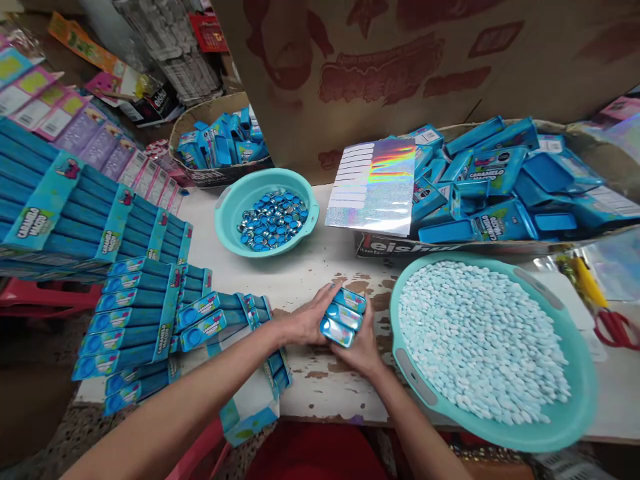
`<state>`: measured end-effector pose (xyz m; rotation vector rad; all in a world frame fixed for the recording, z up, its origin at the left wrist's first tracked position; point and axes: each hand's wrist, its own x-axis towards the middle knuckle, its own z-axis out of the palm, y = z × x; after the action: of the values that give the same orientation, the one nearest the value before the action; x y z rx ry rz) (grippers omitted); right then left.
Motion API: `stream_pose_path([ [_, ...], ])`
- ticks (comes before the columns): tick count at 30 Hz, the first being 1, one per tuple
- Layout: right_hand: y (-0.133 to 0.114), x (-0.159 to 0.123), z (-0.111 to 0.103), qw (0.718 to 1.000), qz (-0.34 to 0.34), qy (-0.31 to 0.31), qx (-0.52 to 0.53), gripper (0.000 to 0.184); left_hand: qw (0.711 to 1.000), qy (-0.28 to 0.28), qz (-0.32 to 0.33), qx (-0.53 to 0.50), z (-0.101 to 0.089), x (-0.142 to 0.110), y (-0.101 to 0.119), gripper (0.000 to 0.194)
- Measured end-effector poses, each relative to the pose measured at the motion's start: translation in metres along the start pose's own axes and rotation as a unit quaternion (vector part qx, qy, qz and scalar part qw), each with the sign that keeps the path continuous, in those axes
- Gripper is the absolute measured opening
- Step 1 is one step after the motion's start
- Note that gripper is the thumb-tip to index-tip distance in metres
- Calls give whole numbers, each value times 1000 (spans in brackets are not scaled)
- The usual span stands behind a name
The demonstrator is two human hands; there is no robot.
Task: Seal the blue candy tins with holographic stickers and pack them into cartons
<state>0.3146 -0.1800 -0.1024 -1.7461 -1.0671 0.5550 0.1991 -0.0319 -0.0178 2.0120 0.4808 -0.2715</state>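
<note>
Between my two hands is a small group of blue candy boxes, with three shiny ends facing up. My left hand is closed around their left side. My right hand grips them from the right and below. The boxes are held over the worn white table. Just left of my left hand lie stacked blue boxes in display trays. To the right of my right hand stands a wide turquoise basin full of pale blue candies.
A smaller turquoise bowl holds round blue and silver pieces. Behind the basin, a cardboard carton is heaped with blue boxes, a silvery sheet on its edge. Red scissors lie far right. Tall display stacks fill the left.
</note>
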Motion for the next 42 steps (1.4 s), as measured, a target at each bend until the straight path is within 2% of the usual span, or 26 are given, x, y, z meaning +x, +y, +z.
stream_pose_path([
  [3,-45,-28,-31,999,18,-39,25,118,999,18,15,-46,5,-40,41,117],
  [5,-64,-45,-47,991,52,-102,63,118,995,44,-47,-81,19,-65,62,111],
  [8,-67,-60,-57,980,78,-179,41,110,977,48,-158,-137,50,-90,75,114],
  [9,-67,-61,-58,978,73,-196,17,107,975,49,-165,-142,59,-95,75,116],
  [11,-71,-56,-60,970,50,-238,-19,103,982,70,-131,-115,68,-104,74,114],
  [13,-90,-43,-62,954,17,-298,-19,100,989,111,-76,-57,62,-118,77,109],
  [16,-136,-14,-53,925,-41,-377,5,104,980,189,-50,35,32,-149,89,101],
  [18,-163,3,-36,904,-77,-419,33,110,967,228,-81,79,9,-173,96,97],
  [21,-188,14,-3,880,-130,-448,82,115,954,244,-145,100,-14,-204,97,103],
  [24,-199,16,26,868,-175,-457,90,114,948,237,-190,100,-17,-222,92,108],
  [26,-204,20,38,855,-213,-465,86,113,938,259,-203,105,-13,-228,90,104],
  [28,-204,24,40,843,-255,-466,87,115,919,311,-213,112,-7,-231,88,97],
  [29,-201,25,38,846,-274,-450,81,116,905,345,-221,112,-4,-234,86,94],
  [31,-188,19,28,876,-309,-369,38,110,874,411,-241,96,1,-241,81,92],
  [33,-164,1,16,897,-353,-263,-34,88,847,460,-259,67,5,-250,70,92],
  [34,-150,-12,12,888,-391,-231,-67,72,835,479,-266,51,8,-255,63,93],
  [36,-122,-40,10,850,-450,-245,-121,50,817,508,-273,17,13,-263,49,93],
  [38,-99,-62,17,824,-474,-266,-157,47,802,529,-278,-16,19,-267,37,94],
  [42,-80,-72,40,821,-473,-257,-188,52,789,542,-284,-53,28,-269,25,98],
])
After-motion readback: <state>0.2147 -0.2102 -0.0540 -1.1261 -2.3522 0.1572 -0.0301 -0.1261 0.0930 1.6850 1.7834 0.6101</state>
